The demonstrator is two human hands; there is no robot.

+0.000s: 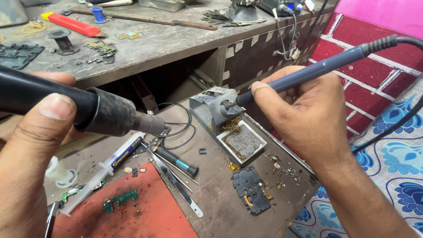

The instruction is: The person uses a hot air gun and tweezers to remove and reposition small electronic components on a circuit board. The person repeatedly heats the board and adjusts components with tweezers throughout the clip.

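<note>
My left hand, at the left edge of the frame, wraps around a black hot air wand, thumb pressed along its barrel, the metal nozzle pointing toward the centre. My right hand, right of centre, pinches a grey soldering iron like a pen, its tip poked into the grey iron stand at mid-frame. A syringe and a green circuit board lie at lower left on a red mat.
</note>
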